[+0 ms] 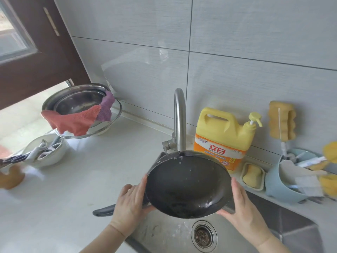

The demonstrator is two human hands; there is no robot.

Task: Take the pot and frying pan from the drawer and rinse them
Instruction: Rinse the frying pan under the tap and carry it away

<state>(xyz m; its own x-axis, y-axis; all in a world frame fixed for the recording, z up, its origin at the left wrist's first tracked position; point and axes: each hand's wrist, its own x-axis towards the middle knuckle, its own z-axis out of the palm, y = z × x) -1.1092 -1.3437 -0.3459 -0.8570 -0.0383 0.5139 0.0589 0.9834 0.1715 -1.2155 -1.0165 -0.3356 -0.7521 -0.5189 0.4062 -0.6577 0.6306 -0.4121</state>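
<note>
A black frying pan (187,187) is held tilted over the steel sink (295,221), its far rim right under the spout of the curved tap (179,121). Water drops and foam cling to its inside. My left hand (130,203) grips the pan's left rim where the dark handle (104,210) joins it. The handle sticks out to the left over the counter. My right hand (242,209) holds the right rim. A steel pot (76,103) with a red cloth and a purple cloth draped over its rim stands at the back left.
A yellow detergent jug (224,136) stands behind the pan. A soap dish (252,177) and a blue caddy (284,181) with brushes sit along the sink's right rim. A yellow sponge (281,121) hangs on the wall. A white bowl (45,152) with utensils is at the left.
</note>
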